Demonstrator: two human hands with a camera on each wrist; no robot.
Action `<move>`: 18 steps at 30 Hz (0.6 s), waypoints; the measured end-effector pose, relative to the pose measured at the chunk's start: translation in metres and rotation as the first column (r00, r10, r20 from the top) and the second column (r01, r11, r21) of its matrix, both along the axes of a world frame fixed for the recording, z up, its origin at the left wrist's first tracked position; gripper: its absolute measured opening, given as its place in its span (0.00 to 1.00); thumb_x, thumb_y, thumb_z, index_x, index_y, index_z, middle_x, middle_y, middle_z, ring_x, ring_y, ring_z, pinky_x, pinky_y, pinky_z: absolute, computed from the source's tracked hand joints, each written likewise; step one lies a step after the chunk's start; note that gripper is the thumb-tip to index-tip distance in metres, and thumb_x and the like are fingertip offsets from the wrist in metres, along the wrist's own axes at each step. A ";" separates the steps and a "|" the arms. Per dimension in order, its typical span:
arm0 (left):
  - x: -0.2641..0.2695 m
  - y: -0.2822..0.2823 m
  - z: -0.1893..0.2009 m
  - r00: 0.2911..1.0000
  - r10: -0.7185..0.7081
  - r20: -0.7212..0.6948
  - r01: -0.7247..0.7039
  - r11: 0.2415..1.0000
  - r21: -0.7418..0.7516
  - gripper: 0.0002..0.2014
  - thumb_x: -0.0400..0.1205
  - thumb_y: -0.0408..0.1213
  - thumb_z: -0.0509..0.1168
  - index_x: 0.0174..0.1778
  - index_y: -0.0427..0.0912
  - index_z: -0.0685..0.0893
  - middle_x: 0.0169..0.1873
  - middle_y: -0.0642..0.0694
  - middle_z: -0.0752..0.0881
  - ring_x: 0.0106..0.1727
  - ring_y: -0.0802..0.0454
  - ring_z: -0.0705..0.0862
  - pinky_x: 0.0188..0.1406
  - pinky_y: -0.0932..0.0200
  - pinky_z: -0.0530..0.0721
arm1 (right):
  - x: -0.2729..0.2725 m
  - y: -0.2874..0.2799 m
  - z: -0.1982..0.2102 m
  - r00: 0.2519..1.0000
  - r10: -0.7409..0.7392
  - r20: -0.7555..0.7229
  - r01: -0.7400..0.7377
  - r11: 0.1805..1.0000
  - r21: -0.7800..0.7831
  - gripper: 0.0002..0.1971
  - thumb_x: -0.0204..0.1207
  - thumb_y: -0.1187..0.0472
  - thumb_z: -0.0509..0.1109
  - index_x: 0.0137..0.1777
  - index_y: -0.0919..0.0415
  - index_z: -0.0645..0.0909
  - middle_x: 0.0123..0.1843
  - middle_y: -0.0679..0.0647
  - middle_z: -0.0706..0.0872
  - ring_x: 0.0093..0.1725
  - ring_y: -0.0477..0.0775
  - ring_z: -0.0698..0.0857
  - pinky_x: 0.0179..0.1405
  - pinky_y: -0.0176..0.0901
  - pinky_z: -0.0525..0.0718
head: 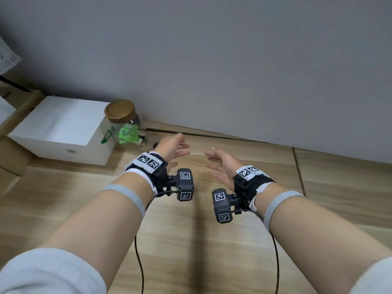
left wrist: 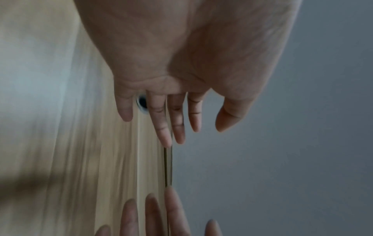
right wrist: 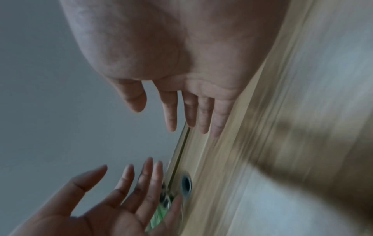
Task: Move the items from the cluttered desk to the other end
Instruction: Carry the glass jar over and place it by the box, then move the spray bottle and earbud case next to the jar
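Both hands, left hand (head: 171, 148) and right hand (head: 220, 166), were held open and empty above the tabletop (head: 191, 240). A jar (head: 125, 124) and white box (head: 63, 128) stood at the left (whether already moved was judged unclear).

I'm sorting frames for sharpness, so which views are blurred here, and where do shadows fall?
Head view: mostly sharp on the left hand and right hand, soft on the glass jar and white box, with a dark shadow stripe on the desk. Left wrist view: desk grain streaked by motion blur, dim light. Right wrist view: the same streaking, and the jar only a green smear.
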State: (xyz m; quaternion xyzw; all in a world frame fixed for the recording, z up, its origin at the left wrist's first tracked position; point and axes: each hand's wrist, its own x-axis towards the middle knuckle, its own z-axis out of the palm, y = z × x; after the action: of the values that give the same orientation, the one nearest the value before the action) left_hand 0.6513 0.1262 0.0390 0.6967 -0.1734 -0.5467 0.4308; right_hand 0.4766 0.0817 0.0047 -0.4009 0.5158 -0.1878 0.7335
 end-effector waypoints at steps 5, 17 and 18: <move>-0.185 -0.020 0.012 0.984 -0.173 0.029 0.174 0.984 -0.047 0.11 0.84 0.48 0.63 0.53 0.46 0.84 0.55 0.49 0.91 0.58 0.49 0.89 0.66 0.40 0.71 | -0.184 0.008 0.015 0.993 -0.117 0.035 0.118 0.992 -0.050 0.17 0.85 0.50 0.62 0.65 0.59 0.84 0.70 0.57 0.81 0.69 0.60 0.80 0.70 0.58 0.80; -0.588 -0.055 0.056 0.830 -0.552 -0.077 0.536 0.828 -0.162 0.10 0.84 0.46 0.62 0.53 0.46 0.85 0.52 0.50 0.93 0.55 0.50 0.91 0.64 0.45 0.78 | -0.585 0.031 0.079 0.821 -0.570 -0.036 0.563 0.818 -0.118 0.12 0.85 0.54 0.63 0.58 0.59 0.83 0.63 0.57 0.87 0.59 0.58 0.85 0.69 0.55 0.80; -0.608 -0.058 0.060 0.810 -0.581 -0.075 0.563 0.808 -0.177 0.10 0.85 0.46 0.62 0.53 0.46 0.85 0.52 0.50 0.93 0.54 0.50 0.91 0.63 0.46 0.79 | -0.601 0.033 0.082 0.807 -0.589 -0.038 0.581 0.805 -0.124 0.11 0.85 0.54 0.63 0.56 0.58 0.83 0.61 0.57 0.87 0.59 0.58 0.85 0.68 0.55 0.80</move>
State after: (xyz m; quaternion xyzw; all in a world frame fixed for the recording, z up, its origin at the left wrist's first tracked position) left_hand 0.0431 0.0677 0.0989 0.5425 -0.3874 -0.6797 0.3059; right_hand -0.1242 0.1149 0.0869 -0.2677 0.6302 -0.4168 0.5978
